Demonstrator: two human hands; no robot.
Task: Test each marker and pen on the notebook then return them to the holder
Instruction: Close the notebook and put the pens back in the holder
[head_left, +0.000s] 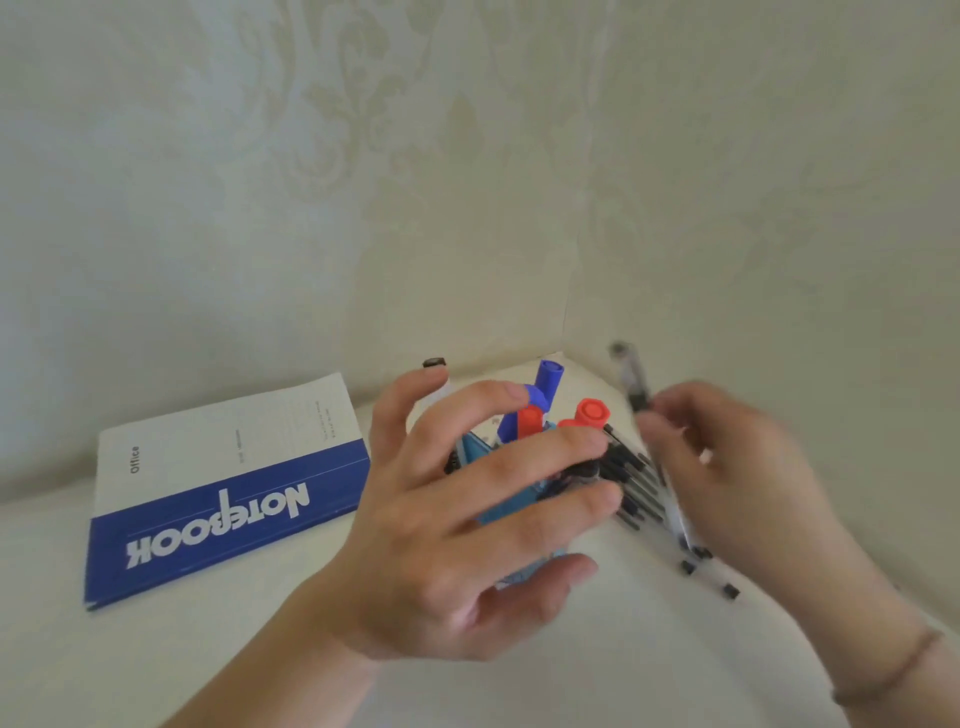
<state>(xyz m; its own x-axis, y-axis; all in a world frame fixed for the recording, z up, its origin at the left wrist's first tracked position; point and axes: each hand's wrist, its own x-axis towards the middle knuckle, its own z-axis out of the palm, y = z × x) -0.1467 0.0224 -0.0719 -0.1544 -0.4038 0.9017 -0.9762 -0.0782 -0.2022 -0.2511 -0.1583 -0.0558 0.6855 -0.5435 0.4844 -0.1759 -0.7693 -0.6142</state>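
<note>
- Left hand (467, 519) — grip spread, fingers across the blue holder (498, 506) of markers (589, 413).
- Right hand (727, 467) — grip pinching a blurred pen (635, 384), just right of the holder.
- Notebook (223, 493) lies closed on the tabletop (156, 665), left of both grips.

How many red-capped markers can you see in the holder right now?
2. One red cap shows just behind the left hand; the other stands right of it. The hand may hide more.
</note>
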